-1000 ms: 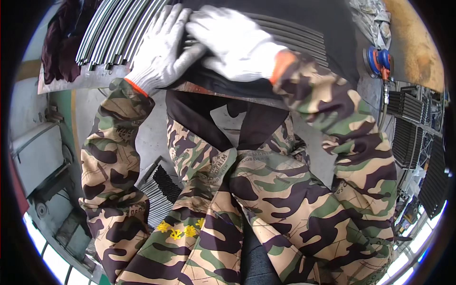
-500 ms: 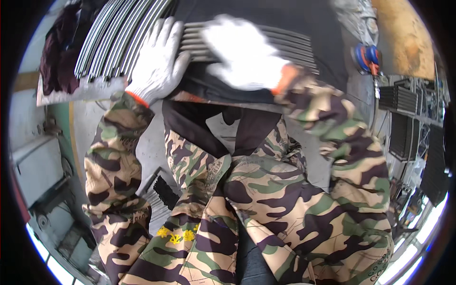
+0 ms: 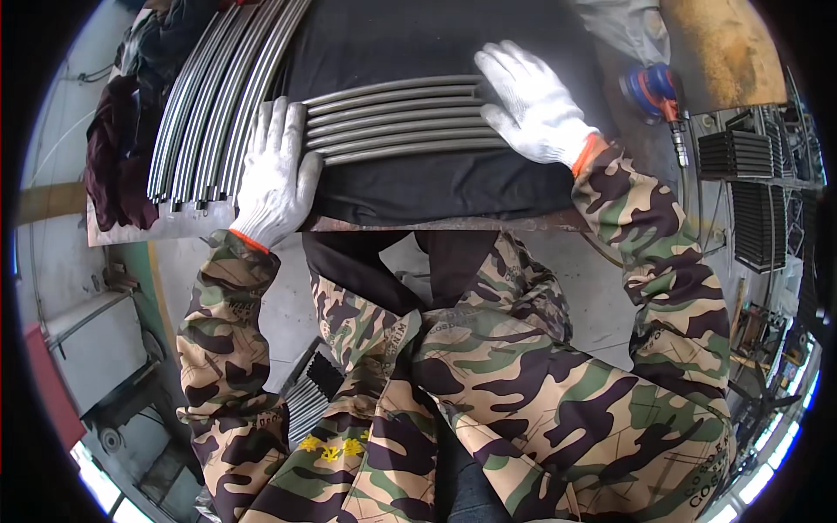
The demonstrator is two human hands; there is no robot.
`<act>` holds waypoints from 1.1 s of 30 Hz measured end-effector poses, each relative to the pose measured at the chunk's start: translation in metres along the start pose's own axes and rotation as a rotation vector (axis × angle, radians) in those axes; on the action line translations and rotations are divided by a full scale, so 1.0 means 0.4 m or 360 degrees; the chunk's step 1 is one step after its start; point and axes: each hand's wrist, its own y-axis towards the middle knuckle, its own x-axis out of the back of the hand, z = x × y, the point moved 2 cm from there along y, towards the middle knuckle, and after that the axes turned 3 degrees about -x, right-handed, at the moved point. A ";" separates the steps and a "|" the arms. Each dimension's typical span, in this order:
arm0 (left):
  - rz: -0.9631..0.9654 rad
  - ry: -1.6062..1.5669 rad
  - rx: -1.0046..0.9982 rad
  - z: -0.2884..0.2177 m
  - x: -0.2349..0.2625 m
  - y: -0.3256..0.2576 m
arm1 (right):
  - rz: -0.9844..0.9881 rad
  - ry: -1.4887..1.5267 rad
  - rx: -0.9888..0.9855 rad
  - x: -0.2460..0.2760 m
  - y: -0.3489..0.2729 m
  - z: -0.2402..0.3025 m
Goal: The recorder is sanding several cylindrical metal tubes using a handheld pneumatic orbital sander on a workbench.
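Observation:
Several grey metal tubes (image 3: 401,120) lie side by side across a black cloth (image 3: 418,187) on the table. My left hand (image 3: 277,166), in a white knitted glove with an orange cuff, lies flat against their left ends, its fingers stretched out. At the right ends rests my right hand (image 3: 529,105), gloved the same way, with its fingers extended and its thumb beside the tube tips. Neither hand is wrapped around a tube. Left of my left hand, more shiny tubes (image 3: 214,113) are lined up lengthwise in rows.
A blue and orange air sander (image 3: 652,91) with a hose fitting sits to the right. Beyond it is a worn brown board (image 3: 732,52). Dark bars are stacked on a rack (image 3: 758,227) at the right. A dark maroon cloth (image 3: 118,157) hangs over the table's left end.
My right hand has moved right, from over the middle of the tubes to their right ends. My left hand stays at the left ends. The whole view has shifted, showing the table lower.

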 end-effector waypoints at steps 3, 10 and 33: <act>0.0014 -0.0010 0.0038 0.002 0.009 -0.007 | 0.0223 0.0022 -0.0145 0.013 0.072 0.099; -0.0040 0.0070 -0.0104 0.014 0.006 -0.008 | -0.0156 0.0395 0.0054 -0.103 0.225 0.362; 0.0022 -0.0012 -0.0019 -0.009 -0.015 -0.018 | -0.0088 0.0444 -0.0054 -0.100 0.232 0.409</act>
